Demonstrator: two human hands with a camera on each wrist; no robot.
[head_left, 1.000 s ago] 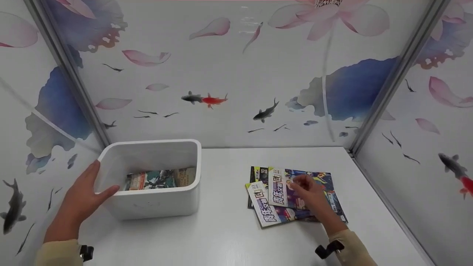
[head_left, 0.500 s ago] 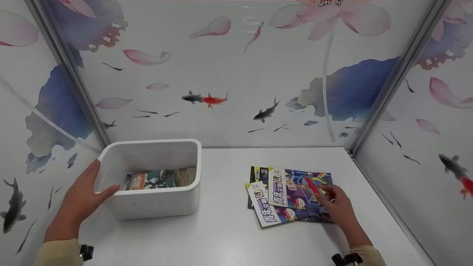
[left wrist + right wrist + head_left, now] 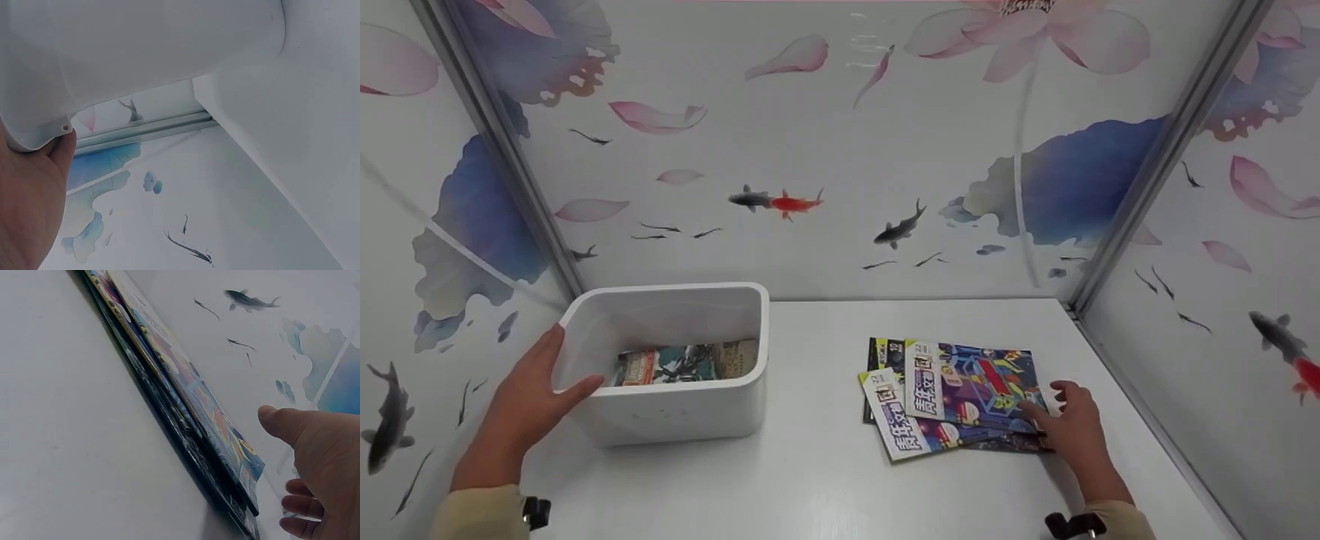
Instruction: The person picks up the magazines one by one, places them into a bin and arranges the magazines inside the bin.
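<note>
A white plastic bin (image 3: 675,414) stands at the left, with printed magazines or booklets (image 3: 684,365) lying inside. My left hand (image 3: 519,401) grips its left corner, thumb over the rim and fingers along the outer side; the left wrist view shows the fingers curled at the bin's edge. At the right lies a loose pile: a colourful magazine (image 3: 971,384) on top, a similar magazine (image 3: 901,426) askew below it, and a dark magazine (image 3: 883,351) underneath. Beside the pile's right end is my right hand (image 3: 1076,433), fingers spread and loosely bent, holding nothing. The right wrist view shows its thumb apart from the covers.
White panels printed with fish and petals (image 3: 825,150) enclose the white tabletop (image 3: 810,480) at the back and both sides. Metal corner posts (image 3: 1166,142) join the panels. The bin stands close to the back left corner.
My right hand has moved right, from over the top magazine to beyond the pile's right end. The left hand, the bin and the magazines have stayed in place.
</note>
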